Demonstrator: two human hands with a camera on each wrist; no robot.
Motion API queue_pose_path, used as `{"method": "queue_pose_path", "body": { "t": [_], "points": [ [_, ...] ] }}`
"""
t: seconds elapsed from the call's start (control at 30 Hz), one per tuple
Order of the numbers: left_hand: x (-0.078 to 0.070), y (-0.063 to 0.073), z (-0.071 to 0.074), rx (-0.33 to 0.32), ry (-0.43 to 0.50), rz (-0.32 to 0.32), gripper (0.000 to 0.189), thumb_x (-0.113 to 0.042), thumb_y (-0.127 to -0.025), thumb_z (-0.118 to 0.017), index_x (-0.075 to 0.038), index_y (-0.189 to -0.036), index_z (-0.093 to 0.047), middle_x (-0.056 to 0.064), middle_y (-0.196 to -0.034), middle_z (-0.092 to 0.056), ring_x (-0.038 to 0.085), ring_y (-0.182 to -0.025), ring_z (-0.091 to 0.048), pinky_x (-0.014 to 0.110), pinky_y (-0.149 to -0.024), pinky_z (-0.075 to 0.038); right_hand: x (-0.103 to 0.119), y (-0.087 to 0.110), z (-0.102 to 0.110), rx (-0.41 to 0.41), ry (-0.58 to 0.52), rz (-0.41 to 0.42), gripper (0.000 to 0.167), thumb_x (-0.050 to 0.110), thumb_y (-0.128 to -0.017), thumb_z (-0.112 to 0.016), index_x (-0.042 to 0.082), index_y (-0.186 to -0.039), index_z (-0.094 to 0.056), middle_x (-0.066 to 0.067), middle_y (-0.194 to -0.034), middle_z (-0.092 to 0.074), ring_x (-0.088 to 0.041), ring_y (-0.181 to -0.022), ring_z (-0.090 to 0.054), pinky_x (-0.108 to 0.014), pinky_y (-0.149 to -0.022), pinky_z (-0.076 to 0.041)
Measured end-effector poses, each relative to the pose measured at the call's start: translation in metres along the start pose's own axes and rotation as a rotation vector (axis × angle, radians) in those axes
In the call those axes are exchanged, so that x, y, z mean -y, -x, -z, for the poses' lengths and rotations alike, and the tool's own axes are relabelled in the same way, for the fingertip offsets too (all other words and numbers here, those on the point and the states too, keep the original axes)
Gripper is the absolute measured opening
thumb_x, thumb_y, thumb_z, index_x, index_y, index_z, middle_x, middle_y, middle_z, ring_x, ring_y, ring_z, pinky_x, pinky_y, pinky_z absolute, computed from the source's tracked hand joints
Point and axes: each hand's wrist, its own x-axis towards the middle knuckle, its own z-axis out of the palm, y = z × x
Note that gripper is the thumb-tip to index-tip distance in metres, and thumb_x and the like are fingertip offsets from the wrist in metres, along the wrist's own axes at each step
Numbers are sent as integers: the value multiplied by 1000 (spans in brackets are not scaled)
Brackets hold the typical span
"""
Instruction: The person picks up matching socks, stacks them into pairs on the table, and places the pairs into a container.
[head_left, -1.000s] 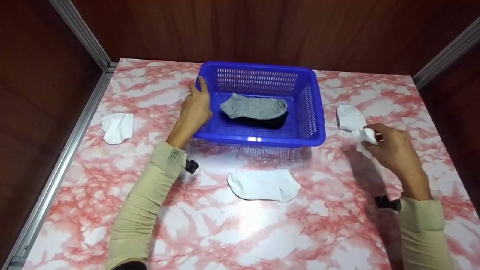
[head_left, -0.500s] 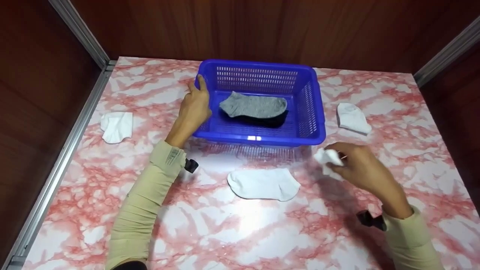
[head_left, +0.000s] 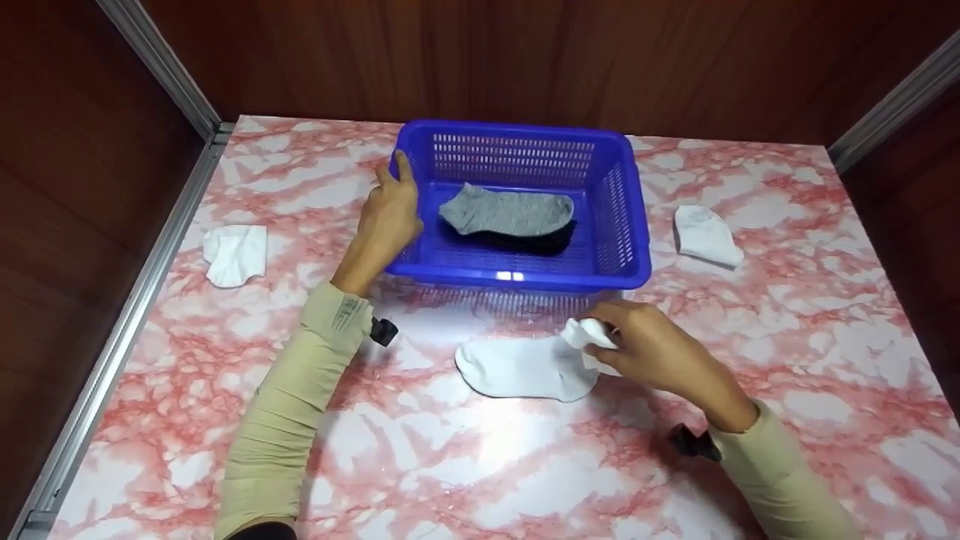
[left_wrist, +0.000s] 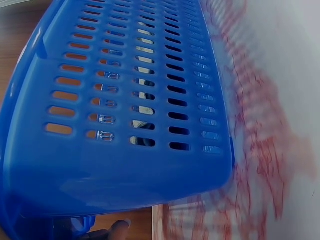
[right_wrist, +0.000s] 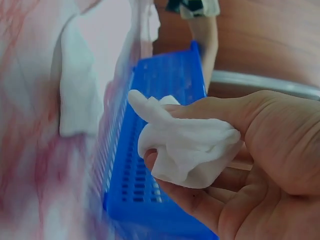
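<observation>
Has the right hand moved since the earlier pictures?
Yes: in the head view, the right hand moved left, away from the folded sock at right toward the flat white sock.

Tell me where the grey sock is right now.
In the head view, the grey sock lies inside the blue basket at the far side of the table, atop a black item.

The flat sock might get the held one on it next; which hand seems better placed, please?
Probably the right hand: it holds the bunched sock near the flat sock, while the left hand holds the basket.
</observation>
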Motion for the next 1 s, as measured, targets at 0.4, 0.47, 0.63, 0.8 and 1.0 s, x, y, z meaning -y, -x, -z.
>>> {"method": "queue_pose_path", "body": {
  "t": [0.4,0.47,0.63,0.8,1.0],
  "points": [
    [0,8,2,-257,140,-84,64,-6,-97,-59,3,-157,-39,34,-149,-39,53,-135,-42,59,-113,-42,17,-11,-17,12,18,48,24,10,-88,-83,8,-108,-72,-1,-94,-70,-11,-81,-59,-29,-69,-52],
    [-4,16,6,-366,208,-141,49,-7,-99,-58,1,-147,-52,30,-146,-43,49,-135,-40,58,-114,-37,20,-12,-21,8,25,61,25,12,-89,-83,7,-110,-71,-2,-95,-70,-11,-81,-60,-29,-69,-53],
    [-27,53,19,-416,425,-321,26,-2,-98,-58,2,-121,-70,25,-125,-60,38,-118,-56,44,-106,-50,27,-16,-33,-10,19,86,27,13,-89,-82,5,-113,-70,-5,-98,-72,-13,-81,-62,-30,-69,-54],
    [-49,111,18,92,595,-460,20,-11,-103,-57,-4,-110,-74,9,-92,-72,19,-76,-65,31,-71,-60,32,-17,-44,-9,-1,105,28,13,-90,-81,5,-115,-69,-5,-98,-71,-13,-81,-61,-29,-69,-54],
    [-60,153,-16,548,402,-383,38,-36,-104,-62,-4,-118,-75,5,-83,-77,16,-67,-67,31,-66,-59,33,-14,-54,-18,-9,102,29,15,-92,-79,5,-117,-67,-6,-99,-70,-14,-82,-61,-30,-69,-54]
  ]
}}
